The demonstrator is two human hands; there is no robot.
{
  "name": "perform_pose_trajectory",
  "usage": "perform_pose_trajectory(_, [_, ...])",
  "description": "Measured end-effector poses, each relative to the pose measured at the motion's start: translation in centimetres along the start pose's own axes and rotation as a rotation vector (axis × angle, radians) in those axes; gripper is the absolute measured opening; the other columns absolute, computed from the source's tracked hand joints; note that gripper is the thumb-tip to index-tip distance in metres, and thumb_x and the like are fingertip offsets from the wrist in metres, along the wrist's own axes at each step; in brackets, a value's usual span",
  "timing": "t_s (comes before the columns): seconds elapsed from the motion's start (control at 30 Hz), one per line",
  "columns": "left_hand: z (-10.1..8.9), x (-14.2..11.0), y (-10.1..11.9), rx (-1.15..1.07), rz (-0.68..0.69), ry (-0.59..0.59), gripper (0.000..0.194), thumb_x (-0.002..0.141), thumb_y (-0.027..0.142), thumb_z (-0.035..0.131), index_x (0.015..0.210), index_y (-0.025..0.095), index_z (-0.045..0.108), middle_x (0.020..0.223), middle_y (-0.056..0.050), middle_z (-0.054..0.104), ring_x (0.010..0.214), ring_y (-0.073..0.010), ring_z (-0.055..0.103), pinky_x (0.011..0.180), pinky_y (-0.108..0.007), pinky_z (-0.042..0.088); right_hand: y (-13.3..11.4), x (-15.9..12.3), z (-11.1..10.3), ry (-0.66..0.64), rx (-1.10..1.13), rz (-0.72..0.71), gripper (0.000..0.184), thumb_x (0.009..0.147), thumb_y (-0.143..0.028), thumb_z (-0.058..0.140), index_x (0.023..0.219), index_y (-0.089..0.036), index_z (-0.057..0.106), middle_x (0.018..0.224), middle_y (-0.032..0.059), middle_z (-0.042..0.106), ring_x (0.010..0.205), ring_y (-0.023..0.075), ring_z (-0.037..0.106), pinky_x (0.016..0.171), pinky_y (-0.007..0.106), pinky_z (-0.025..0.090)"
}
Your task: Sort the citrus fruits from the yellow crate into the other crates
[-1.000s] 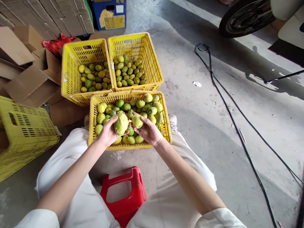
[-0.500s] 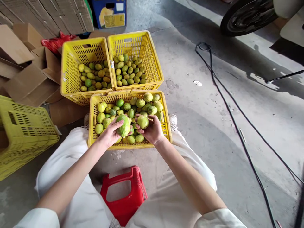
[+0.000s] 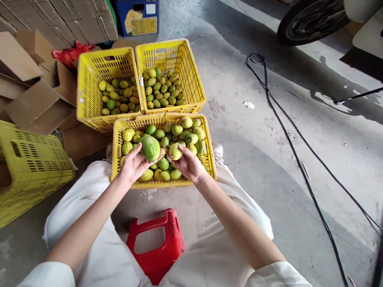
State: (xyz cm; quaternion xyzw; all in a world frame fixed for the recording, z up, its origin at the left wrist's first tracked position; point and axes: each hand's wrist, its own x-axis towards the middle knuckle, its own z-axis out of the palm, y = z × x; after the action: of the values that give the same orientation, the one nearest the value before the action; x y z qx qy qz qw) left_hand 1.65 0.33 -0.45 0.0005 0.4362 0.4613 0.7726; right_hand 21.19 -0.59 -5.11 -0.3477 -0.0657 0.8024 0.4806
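Observation:
My left hand (image 3: 131,166) holds a large green lemon (image 3: 150,148), its fingers curled under and around the side. In my right hand (image 3: 191,166) is a smaller yellow-green lemon (image 3: 175,152), gripped with the thumb on top. Both hands are over the front yellow crate (image 3: 212,159), close together with fingertips nearly meeting. Many loose green and yellow lemons (image 3: 186,122) lie in this crate, partly hidden by my hands.
Behind stand two more yellow crates, a left one (image 3: 86,89) and a right one (image 3: 191,75), both holding smaller lemons. Cardboard boxes (image 3: 36,105) and another crate (image 3: 38,167) are at left. A red stool (image 3: 167,247) is between my legs; black cable (image 3: 290,139) crosses the floor.
My left hand has moved slightly up and left, and the green lemon in it has turned. The lemon in my right hand has shifted a little left and up.

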Motion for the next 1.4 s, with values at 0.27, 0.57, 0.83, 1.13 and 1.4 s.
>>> perform_pose_trajectory(0.27, [-0.4,0.2,-0.1,0.072,0.084,-0.041,0.052,0.090,0.022,0.074,0.139,0.025,0.060,0.116,-0.009,0.075,0.111,-0.0275,0.075,0.093,-0.039,0.065,0.0,-0.3,0.5,-0.020,0.022,0.054,0.031,0.074,-0.028,0.091,0.093,-0.020,0.068,0.081,-0.0022,0.070,0.064,0.0094,0.062,0.042,0.013,0.044])
perform_pose_trajectory(0.57, [0.4,-0.2,0.1,-0.078,0.010,0.014,0.050,0.098,0.026,0.046,0.147,0.018,0.054,0.132,-0.017,0.073,0.132,-0.0365,0.067,0.106,-0.060,0.058,-0.4,-0.2,0.7,0.037,0.147,0.091,0.031,0.091,-0.024,0.052,0.117,-0.019,0.067,0.104,0.0087,0.078,0.110,0.0259,0.074,0.092,0.043,0.066])
perform_pose_trajectory(0.83, [0.2,-0.2,0.0,-0.028,0.054,0.030,0.044,0.102,0.030,0.060,0.145,0.019,0.057,0.125,-0.012,0.075,0.119,-0.0269,0.073,0.102,-0.040,0.062,-0.4,-0.6,0.6,0.027,0.038,0.036,0.025,0.080,-0.024,0.084,0.098,-0.022,0.067,0.088,-0.0034,0.071,0.072,0.0090,0.066,0.061,0.016,0.059])
perform_pose_trajectory(1.13, [-0.6,-0.6,-0.6,0.143,-0.008,-0.113,0.051,0.085,0.023,0.077,0.134,0.017,0.063,0.122,-0.014,0.076,0.114,-0.0301,0.075,0.102,-0.045,0.062,0.1,-0.3,0.6,0.076,0.056,0.061,0.020,0.083,-0.026,0.074,0.102,-0.022,0.068,0.090,0.0021,0.073,0.081,0.0169,0.071,0.067,0.025,0.064])
perform_pose_trajectory(1.4, [0.5,-0.7,0.2,0.011,-0.044,0.003,0.053,0.097,0.026,0.046,0.148,0.013,0.056,0.125,-0.017,0.077,0.122,-0.0348,0.073,0.105,-0.056,0.060,-0.2,0.0,0.7,0.090,0.083,0.092,0.018,0.091,-0.024,0.060,0.109,-0.022,0.065,0.097,0.0060,0.077,0.095,0.0227,0.075,0.085,0.039,0.069])
